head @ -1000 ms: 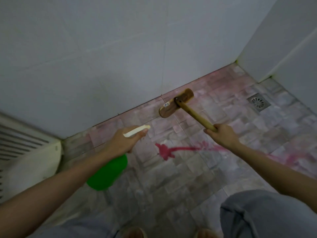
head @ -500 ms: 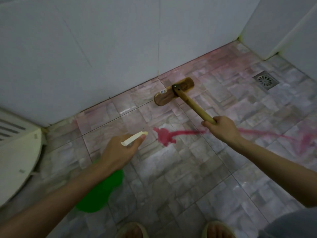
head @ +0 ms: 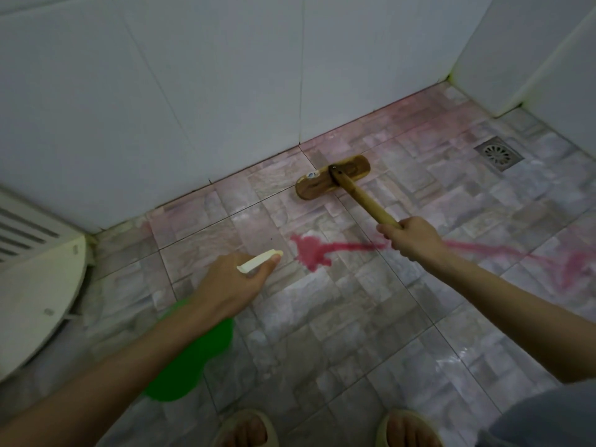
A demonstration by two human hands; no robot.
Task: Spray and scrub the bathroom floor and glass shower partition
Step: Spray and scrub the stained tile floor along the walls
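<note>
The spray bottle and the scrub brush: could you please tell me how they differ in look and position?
The spray bottle is green with a white nozzle; the scrub brush is brown wood. The spray bottle hangs above the floor in the left hand; the scrub brush rests its head on the floor by the wall, its handle in the right hand. Shared: each is gripped by one hand.

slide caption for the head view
Left hand grips a green spray bottle; right hand grips a wooden scrub brush on the pink-streaked tiled floor.
</note>
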